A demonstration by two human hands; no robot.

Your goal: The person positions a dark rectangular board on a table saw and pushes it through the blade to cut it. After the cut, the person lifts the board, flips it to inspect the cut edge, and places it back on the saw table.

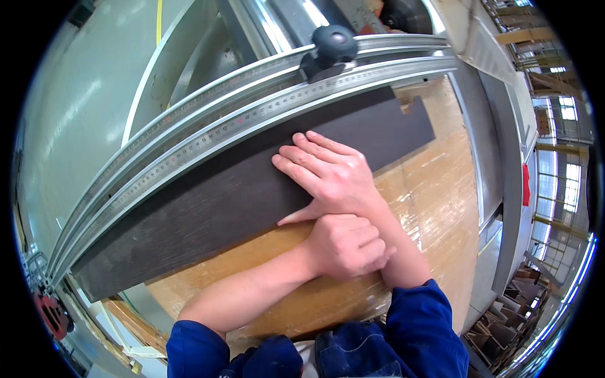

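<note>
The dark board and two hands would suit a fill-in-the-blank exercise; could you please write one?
The right hand lies on the dark board, while the left hand is curled into a loose ____.
The knob on the metal rail is coloured ____.
Both sleeves are coloured ____.
Missing: fist; black; blue.

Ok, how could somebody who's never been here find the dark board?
Find the long silver rail with ruler marks. Along its near side, partly over the tan tabletop, lies the dark board, the right hand flat on it. Unlike the shiny rail and tan top, it's nearly black, with a notch at its right end.
</note>
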